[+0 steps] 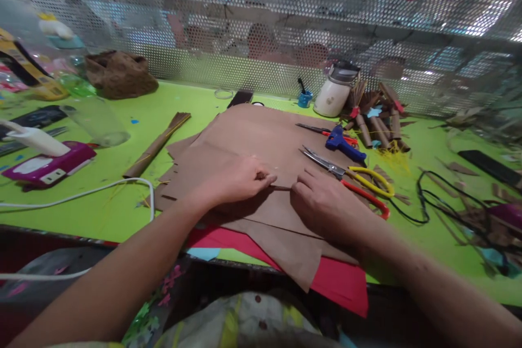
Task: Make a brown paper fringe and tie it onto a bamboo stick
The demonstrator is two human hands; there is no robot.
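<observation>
Sheets of brown paper (pixel 244 136) lie stacked in front of me, with red paper (pixel 342 283) under their near edge. Over the stack, my left hand (pixel 242 179) is closed, thumb and fingers pinching one end of a thin brown strip (pixel 281 188). My right hand (pixel 320 196) is closed on the strip's other end, fingertips close to the paper. Whether the strip is a rolled piece or a folded edge I cannot tell. Just beyond my right hand lie scissors (pixel 326 163) with yellow and red handles, open-bladed, and a blue glue gun (pixel 345 142).
A rolled brown paper bundle (pixel 157 147) lies left, near a purple power strip (pixel 53 164) and a white cable (pixel 81 200). Behind are a white jar (pixel 332 95), a small blue pot (pixel 304 99) and several paper rolls (pixel 379 128). A black cable (pixel 422 196) loops at right.
</observation>
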